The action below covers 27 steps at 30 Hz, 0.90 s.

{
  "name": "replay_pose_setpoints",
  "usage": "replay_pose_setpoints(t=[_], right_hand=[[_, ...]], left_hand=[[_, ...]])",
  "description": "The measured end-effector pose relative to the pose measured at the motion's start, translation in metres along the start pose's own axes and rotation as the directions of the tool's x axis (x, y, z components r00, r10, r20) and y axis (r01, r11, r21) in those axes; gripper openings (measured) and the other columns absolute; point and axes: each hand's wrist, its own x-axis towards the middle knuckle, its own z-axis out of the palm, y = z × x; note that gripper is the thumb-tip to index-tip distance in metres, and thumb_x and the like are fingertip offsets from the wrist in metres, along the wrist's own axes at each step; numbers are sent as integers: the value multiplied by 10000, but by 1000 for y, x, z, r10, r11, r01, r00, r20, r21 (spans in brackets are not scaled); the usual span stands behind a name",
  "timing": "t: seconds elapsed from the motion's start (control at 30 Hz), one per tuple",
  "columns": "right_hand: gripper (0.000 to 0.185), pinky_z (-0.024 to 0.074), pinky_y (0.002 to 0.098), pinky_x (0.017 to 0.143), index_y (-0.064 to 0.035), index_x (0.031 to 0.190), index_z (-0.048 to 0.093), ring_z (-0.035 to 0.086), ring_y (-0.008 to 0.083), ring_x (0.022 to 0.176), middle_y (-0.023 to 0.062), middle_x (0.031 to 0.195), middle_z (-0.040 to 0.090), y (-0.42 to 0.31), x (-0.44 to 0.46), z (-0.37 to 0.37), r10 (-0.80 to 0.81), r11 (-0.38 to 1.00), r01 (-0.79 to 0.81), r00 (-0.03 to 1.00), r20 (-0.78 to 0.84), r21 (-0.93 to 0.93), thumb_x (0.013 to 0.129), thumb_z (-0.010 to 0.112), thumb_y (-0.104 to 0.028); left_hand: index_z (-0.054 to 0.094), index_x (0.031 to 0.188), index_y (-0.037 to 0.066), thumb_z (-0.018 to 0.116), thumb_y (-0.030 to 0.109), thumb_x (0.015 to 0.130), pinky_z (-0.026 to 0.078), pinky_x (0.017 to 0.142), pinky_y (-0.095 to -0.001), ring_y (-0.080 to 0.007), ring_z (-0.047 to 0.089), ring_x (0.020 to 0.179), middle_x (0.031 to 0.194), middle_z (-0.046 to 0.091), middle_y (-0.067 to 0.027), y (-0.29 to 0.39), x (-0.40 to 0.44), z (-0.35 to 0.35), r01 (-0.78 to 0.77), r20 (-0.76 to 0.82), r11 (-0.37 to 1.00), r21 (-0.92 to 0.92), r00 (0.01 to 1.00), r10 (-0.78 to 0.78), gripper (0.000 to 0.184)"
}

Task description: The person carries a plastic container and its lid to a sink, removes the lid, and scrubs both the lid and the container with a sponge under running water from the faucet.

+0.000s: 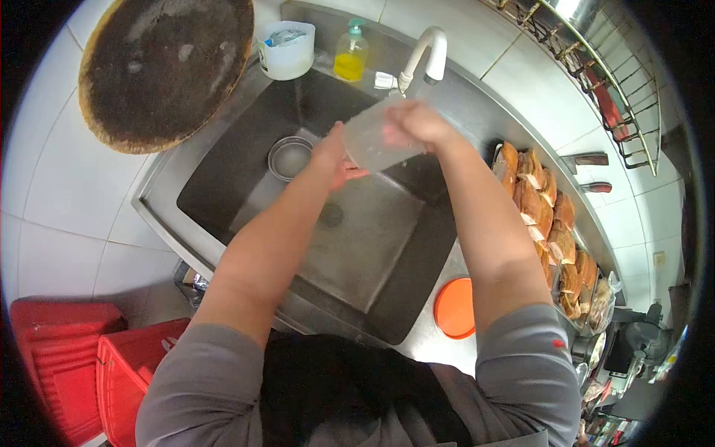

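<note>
Over the far part of the sink [357, 246] I hold a translucent plastic container [370, 141], tilted, below the white faucet [428, 56]. My left hand [337, 158] grips its left side, with fingers reaching underneath. At its right end is my right hand [417, 125], curled and blurred by motion. Some of its fingertips look pale, as if seen through the container wall; whether they hold anything is hidden. A small round metal bowl or pan [291, 158] sits in the sink, left of my left hand.
A soap bottle [350, 56] and white tub [287, 52] stand behind the sink. A big dark round board [167, 67] leans at left. Right of the sink lie an orange lid [455, 308] and several bread loaves [532, 201]. A wire rack [596, 74] hangs above; red bins [134, 357] stand lower left.
</note>
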Motion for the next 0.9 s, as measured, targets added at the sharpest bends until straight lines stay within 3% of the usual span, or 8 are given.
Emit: replay_pose_setpoints(t=[0.07,0.17,0.4,0.5,0.6,0.7,0.8,0.9], right_hand=[[184,511,351,624,-13,932,664,634,179,653,78,745,650,-6,3,-5,58,937,-137,968,-243,-323,922,609,-188],[198,491,315,703,-52,976,658,593,148,744,35,851,654,-1,-12,0,-179,919,171,984,13,-356,945,590,-236],[107,482,303,752,-72,958,664,588,128,796,12,852,657,29,-14,2,-259,775,278,959,116,-567,938,585,-141],[134,501,341,747,-90,960,677,617,163,782,60,788,658,45,-10,-2,-268,926,311,941,209,-212,927,605,-198],[146,511,364,768,-101,967,681,634,205,793,87,807,670,37,-14,4,-214,616,213,972,99,-759,917,603,-214],[147,514,388,777,-119,964,685,649,243,813,109,852,690,58,-6,2,-224,936,278,944,243,-217,903,594,-217],[142,513,395,770,-133,953,688,657,246,824,109,884,704,60,0,1,-264,645,197,964,26,-738,891,588,-212],[159,511,376,778,-134,977,693,659,237,825,105,890,706,49,-6,2,-240,777,204,970,18,-596,891,596,-226]], left_hand=[[398,1434,74,494,544,958,460,967,-523,-340,538,1207,1363,524,-130,1,-1,-1,-12,-1,992,123,1000,12,676],[431,1402,48,558,467,948,525,860,-459,-309,626,1079,1273,587,-127,-6,-15,-24,-82,-25,949,304,995,94,631],[613,1218,45,620,350,921,505,713,-317,-144,633,865,1025,663,-49,10,-97,-89,-155,-219,737,657,897,384,426],[668,1129,39,623,304,926,481,675,-275,-105,609,787,894,667,-36,12,-138,-111,-153,-220,595,789,834,505,336],[664,1118,6,630,284,933,490,688,-265,-110,610,752,851,679,-61,7,-175,-123,-164,-148,420,893,774,616,336],[647,1131,-12,632,250,938,513,736,-288,-148,646,779,884,698,-90,-4,-205,-132,-201,-51,264,943,696,716,326],[642,1130,-14,616,229,947,514,746,-295,-155,657,800,906,700,-116,-15,-225,-138,-173,-50,226,959,680,731,305],[644,1127,3,611,201,947,514,719,-304,-161,658,791,898,700,-122,-24,-238,-137,-149,-59,210,966,668,742,269]])
